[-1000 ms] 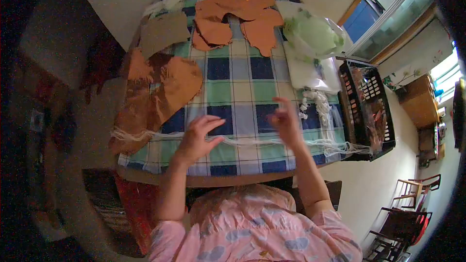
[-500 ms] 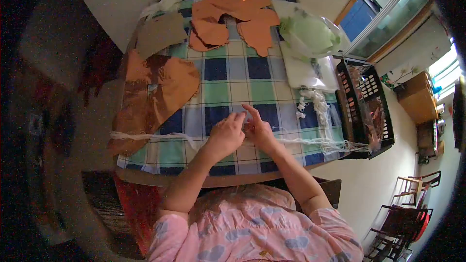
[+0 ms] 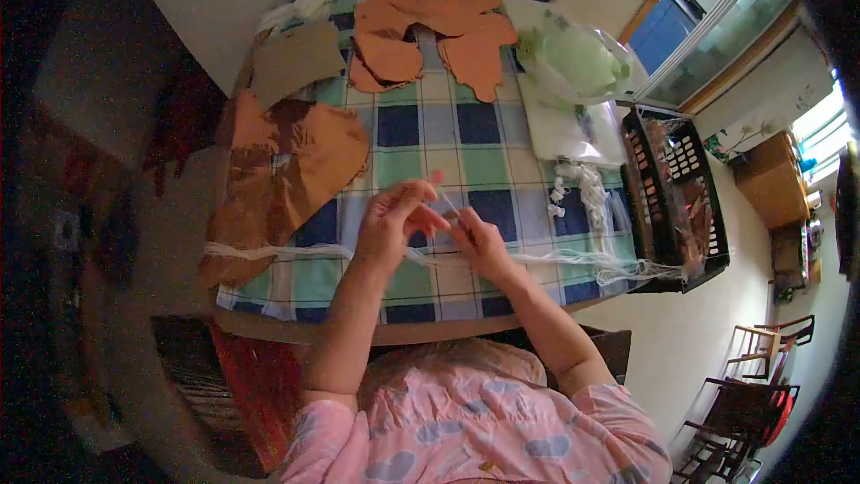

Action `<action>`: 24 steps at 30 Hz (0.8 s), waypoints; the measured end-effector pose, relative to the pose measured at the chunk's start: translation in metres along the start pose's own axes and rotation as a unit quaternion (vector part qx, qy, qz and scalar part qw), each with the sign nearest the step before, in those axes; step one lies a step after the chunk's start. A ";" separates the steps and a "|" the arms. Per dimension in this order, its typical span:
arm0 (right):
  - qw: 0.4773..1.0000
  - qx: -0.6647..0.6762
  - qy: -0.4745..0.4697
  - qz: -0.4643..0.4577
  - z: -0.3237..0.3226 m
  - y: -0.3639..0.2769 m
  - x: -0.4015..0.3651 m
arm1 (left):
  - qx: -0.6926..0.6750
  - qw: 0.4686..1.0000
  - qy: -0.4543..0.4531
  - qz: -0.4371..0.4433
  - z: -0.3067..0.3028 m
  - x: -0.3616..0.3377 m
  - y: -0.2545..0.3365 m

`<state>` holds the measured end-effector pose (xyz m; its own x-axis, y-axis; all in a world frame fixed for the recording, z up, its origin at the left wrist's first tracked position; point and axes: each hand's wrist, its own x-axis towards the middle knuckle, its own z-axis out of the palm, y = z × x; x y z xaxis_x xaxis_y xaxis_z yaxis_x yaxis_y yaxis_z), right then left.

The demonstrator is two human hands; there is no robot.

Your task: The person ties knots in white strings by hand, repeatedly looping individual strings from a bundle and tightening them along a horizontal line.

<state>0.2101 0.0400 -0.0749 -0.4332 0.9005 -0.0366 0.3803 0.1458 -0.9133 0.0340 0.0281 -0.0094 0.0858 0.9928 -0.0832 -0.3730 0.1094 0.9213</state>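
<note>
My left hand (image 3: 391,222) is raised over the near middle of the checked cloth, its thumb and fingertips pinched together. Facing it, my right hand (image 3: 481,240) is closed with its fingers curled. A short length of white thread (image 3: 450,203) stretches between the fingertips of both hands. Beneath my wrists, a long bundle of white strands (image 3: 573,260) runs crosswise along the near part of the table. Small white knotted pieces (image 3: 587,190) lie right of my right hand.
A checked tablecloth (image 3: 403,166) covers the table. Brown sheet pieces (image 3: 313,152) lie left and orange ones (image 3: 475,54) at the back. A pale green plastic bag (image 3: 573,63) rests on white sheets (image 3: 573,134) at back right. A black basket (image 3: 676,188) stands at the right edge.
My left hand has lifted and moved left, opening a gap between the hands where white thread now shows. My right hand has stayed nearly in place, and its extended index finger has curled in.
</note>
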 end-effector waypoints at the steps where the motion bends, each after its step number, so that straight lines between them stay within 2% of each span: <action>1: 1.000 -0.005 -0.001 0.000 0.000 0.000 0.000 | 0.059 0.995 0.077 0.033 -0.001 0.001 0.003; 2: 1.000 -0.010 -0.001 -0.002 0.000 0.003 0.000 | 0.257 0.957 0.103 0.092 -0.008 0.003 -0.005; 3: 1.000 -0.015 -0.002 -0.003 0.002 0.006 0.001 | 0.443 0.876 0.126 0.146 -0.021 0.008 -0.021; 4: 0.997 -0.006 0.035 -0.063 0.005 0.013 0.003 | 0.610 0.755 0.143 0.193 -0.028 0.010 -0.028; 6: 0.978 0.013 0.112 -0.176 0.014 0.023 0.007 | 0.600 0.759 0.131 0.218 -0.036 0.007 -0.035; 7: 0.981 0.061 0.100 -0.152 0.014 0.022 0.006 | 0.594 0.761 0.123 0.229 -0.037 0.004 -0.036; 9: 0.980 0.156 0.074 -0.102 0.013 0.019 0.001 | 0.579 0.788 0.077 0.196 -0.037 -0.002 -0.037; 10: 0.983 0.121 0.081 -0.112 0.013 0.018 0.001 | 0.569 0.801 0.056 0.180 -0.036 -0.004 -0.035; 12: 0.985 0.051 0.092 -0.136 0.010 0.016 0.003 | 0.504 0.861 -0.044 0.041 -0.024 -0.006 -0.020; 13: 0.988 0.043 0.085 -0.120 0.008 0.012 0.002 | 0.465 0.880 -0.093 -0.028 -0.018 -0.007 -0.015; 15: 0.993 0.028 0.071 -0.087 0.003 0.005 0.002 | 0.243 0.952 -0.152 -0.110 -0.017 -0.006 -0.017; 16: 0.994 0.029 0.060 -0.091 0.004 0.011 0.002 | 0.126 0.964 -0.179 -0.150 -0.015 -0.005 -0.019; 19: 0.993 0.054 0.033 -0.100 0.005 0.020 0.003 | -0.115 0.985 -0.113 -0.061 -0.002 -0.002 -0.019; 21: 0.990 0.097 0.019 -0.103 0.004 0.013 0.001 | -0.051 0.998 -0.019 0.008 0.002 0.010 -0.024; 22: 0.990 0.076 0.024 -0.116 0.004 0.014 0.001 | -0.019 0.998 0.030 0.043 0.002 0.015 -0.026; 24: 0.989 0.034 0.031 -0.143 0.006 0.017 0.003 | 0.110 0.992 0.065 0.013 -0.004 0.017 -0.025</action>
<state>0.2106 0.0429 -0.0924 -0.4629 0.8501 0.2511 0.1917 0.3726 -0.9080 0.0414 0.0426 -0.0354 -0.0456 0.9946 -0.0927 -0.1627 0.0842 0.9831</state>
